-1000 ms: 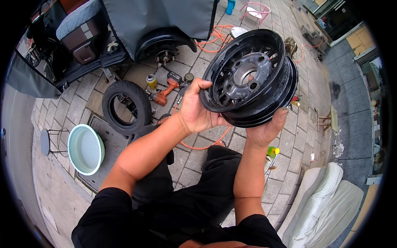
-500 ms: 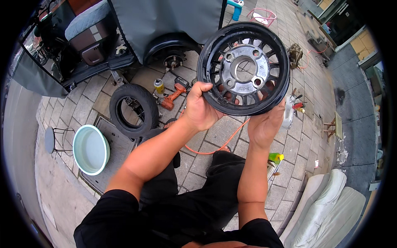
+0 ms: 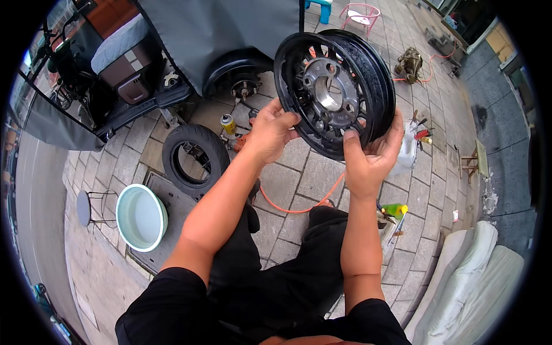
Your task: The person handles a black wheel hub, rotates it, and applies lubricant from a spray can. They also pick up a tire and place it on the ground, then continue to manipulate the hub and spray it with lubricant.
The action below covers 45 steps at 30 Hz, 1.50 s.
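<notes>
Wheel rim (image 3: 347,92), black, spoked; likely heavy, rigid, perhaps slick. Left hand (image 3: 275,131) pinching near edge; right hand (image 3: 374,161) clasping lower edge. Best hold: opposite edges.

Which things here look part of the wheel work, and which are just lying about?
Likely part of it:
wheel rim, held in left hand and right hand
loose tire
bare wheel hub

Probably just lying about:
pink chair
round stool
pale cushions

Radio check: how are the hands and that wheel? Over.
Left hand, right hand: both gripping wheel. Wheel tilted, held aloft. Tyre and basin off left, clear of it.
</notes>
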Each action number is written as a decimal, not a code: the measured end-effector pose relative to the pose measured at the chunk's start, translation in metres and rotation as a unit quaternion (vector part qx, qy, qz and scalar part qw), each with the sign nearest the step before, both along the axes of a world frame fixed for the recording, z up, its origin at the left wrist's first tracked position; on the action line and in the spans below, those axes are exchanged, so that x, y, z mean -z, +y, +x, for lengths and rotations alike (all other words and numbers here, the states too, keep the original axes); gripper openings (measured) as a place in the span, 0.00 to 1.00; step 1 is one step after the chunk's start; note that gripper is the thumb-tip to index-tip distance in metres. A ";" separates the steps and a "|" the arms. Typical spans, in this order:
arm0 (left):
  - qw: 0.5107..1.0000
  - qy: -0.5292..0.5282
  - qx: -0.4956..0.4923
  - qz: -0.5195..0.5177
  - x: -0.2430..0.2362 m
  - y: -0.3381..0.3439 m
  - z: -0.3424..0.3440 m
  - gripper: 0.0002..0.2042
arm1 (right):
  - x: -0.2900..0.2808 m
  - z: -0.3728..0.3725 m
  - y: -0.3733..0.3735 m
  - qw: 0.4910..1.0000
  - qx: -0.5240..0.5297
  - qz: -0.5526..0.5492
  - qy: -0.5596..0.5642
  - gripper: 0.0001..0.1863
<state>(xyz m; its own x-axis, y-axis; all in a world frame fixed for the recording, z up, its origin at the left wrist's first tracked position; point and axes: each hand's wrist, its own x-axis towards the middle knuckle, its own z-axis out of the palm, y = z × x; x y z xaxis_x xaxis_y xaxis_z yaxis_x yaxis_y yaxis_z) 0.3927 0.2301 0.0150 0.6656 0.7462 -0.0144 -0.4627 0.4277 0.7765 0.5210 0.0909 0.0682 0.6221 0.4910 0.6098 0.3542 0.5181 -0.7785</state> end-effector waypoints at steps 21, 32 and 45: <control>0.956 0.268 -0.113 0.033 0.007 0.002 0.015 0.13 | 0.008 0.021 0.005 0.994 -0.053 -0.057 -0.084 0.47; 0.967 0.247 -0.063 0.020 0.013 0.004 0.012 0.12 | 0.008 0.024 0.000 0.981 -0.038 -0.093 -0.166 0.48; 0.971 0.234 -0.013 0.040 0.016 0.000 0.007 0.07 | 0.009 0.044 -0.002 0.991 -0.065 -0.068 -0.092 0.46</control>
<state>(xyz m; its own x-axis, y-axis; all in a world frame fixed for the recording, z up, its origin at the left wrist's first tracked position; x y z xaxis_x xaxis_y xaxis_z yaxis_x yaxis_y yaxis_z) 0.3999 0.2301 -0.0014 0.5812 0.7736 -0.2524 -0.0616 0.3511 0.9343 0.5645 0.0884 0.0597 0.4320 0.6449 0.6304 0.4340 0.4641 -0.7722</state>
